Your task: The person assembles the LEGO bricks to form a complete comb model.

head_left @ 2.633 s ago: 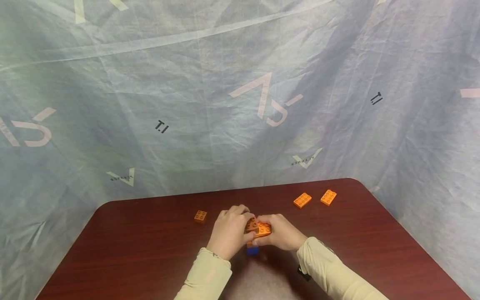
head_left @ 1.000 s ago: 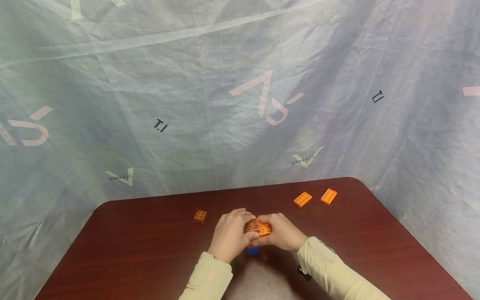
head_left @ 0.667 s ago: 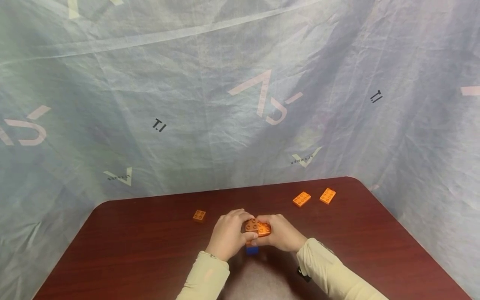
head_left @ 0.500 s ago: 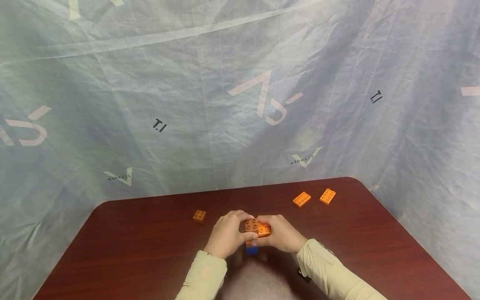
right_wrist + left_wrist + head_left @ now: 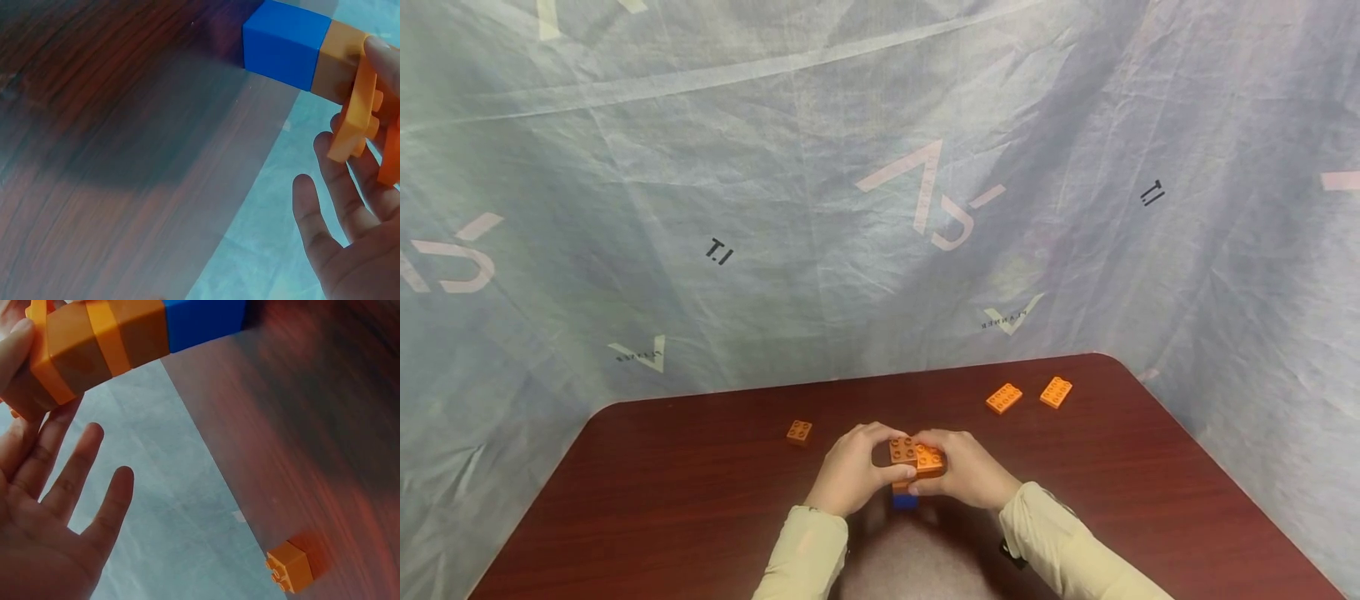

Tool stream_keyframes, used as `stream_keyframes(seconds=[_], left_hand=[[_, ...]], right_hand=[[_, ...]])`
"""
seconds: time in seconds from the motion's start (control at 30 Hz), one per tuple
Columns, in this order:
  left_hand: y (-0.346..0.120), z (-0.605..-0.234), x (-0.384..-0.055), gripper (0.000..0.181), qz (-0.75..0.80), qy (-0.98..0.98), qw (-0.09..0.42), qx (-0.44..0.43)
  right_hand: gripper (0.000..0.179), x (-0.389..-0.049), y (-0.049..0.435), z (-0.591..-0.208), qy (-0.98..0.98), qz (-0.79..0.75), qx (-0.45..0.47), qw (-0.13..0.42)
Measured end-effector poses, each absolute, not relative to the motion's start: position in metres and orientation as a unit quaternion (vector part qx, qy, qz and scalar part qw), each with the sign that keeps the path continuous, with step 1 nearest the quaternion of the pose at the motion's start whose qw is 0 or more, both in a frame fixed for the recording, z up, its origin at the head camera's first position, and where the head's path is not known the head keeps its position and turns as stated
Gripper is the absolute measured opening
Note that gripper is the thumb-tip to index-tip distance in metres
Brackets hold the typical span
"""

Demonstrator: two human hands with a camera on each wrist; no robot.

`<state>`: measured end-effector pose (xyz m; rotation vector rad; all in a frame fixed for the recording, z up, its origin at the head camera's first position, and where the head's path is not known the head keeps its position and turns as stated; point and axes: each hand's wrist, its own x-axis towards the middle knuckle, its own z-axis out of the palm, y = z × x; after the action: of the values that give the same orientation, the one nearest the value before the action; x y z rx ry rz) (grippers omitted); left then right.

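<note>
A tower of toy building bricks stands in front of me, with a blue brick (image 5: 905,502) at its base. Above the blue one, brown-orange bricks alternate with thin orange plates, as the left wrist view shows. A square brown-orange brick (image 5: 903,451) tops it, its studs facing up. My left hand (image 5: 848,471) pinches this top brick between thumb and forefinger; its other fingers (image 5: 115,500) spread free. From the other side, my right hand (image 5: 973,472) grips the upper orange plate (image 5: 929,460), which juts out to the right. A lower orange plate (image 5: 355,112) also sticks out.
A loose square brown-orange brick (image 5: 799,432) lies to the left on the dark red wooden table (image 5: 700,492). Two thin orange plates (image 5: 1003,398) lie at the back right. A grey printed cloth (image 5: 805,208) hangs behind and around the table.
The left hand's fingers have drawn back leftward, uncovering more of the top brick, which now sits squarer beside the plate's studs. My right hand has shifted slightly right.
</note>
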<state>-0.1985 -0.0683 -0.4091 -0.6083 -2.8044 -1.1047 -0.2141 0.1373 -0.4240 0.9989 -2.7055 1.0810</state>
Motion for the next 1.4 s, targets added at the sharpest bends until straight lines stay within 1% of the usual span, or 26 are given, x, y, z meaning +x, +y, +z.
stream_keyframes(seconds=[0.3, 0.5, 0.77, 0.87, 1.07, 1.4], left_hand=[[-0.069, -0.411, -0.2, 0.042, -0.392, -0.902, 0.003, -0.182], [-0.069, -0.412, -0.2, 0.043, -0.416, -0.892, -0.011, -0.176], [-0.07, -0.415, -0.202, 0.044, -0.436, -0.884, -0.019, -0.168], [-0.07, -0.417, -0.202, 0.044, -0.44, -0.882, -0.021, -0.165], [-0.07, -0.419, -0.202, 0.045, -0.445, -0.881, -0.023, -0.159], [-0.069, -0.419, -0.201, 0.046, -0.444, -0.881, -0.022, -0.161]], right_hand=[[0.05, -0.21, 0.15, -0.423, -0.88, 0.363, 0.305, 0.023], [0.049, -0.209, 0.161, -0.421, -0.88, 0.372, 0.296, 0.012], [0.049, -0.211, 0.18, -0.421, -0.883, 0.375, 0.281, 0.014], [0.046, -0.212, 0.187, -0.422, -0.887, 0.373, 0.271, 0.015], [0.04, -0.215, 0.201, -0.423, -0.897, 0.366, 0.245, 0.024], [0.039, -0.226, 0.225, -0.427, -0.929, 0.325, 0.169, 0.056]])
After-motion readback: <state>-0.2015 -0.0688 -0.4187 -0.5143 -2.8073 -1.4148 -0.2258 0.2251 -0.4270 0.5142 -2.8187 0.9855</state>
